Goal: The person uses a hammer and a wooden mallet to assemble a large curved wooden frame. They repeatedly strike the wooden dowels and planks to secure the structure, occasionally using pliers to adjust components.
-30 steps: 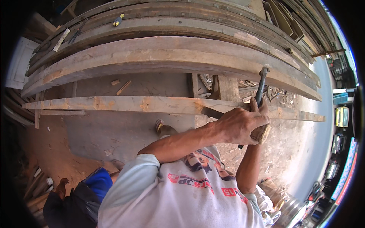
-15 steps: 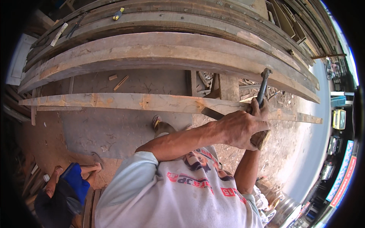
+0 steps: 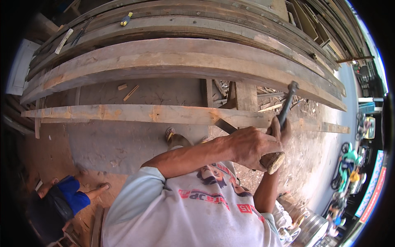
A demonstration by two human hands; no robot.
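Observation:
My left hand is wrapped round a chisel. Its broad metal blade meets the near edge of a long narrow timber, beside a rough orange-brown patch. The worn wooden end of its handle sticks out below the hand. Behind the left hand, and partly hidden by it, my right hand grips a dark metal-shafted tool with a small hammer-like head. That head is raised, showing in front of the thick beam beyond. The fingers of both hands are closed.
A thick beam and several weathered planks lie farther away. On them rest a yellow-and-blue screwdriver and a pale wood strip. Offcuts litter the ground. A person in blue shorts is at lower left. Motorbikes are on the road at right.
The hammer-like tool's head has moved slightly right and down, and the chisel handle's end has shifted left. The other person has moved left. Motorbikes have come into view on the road.

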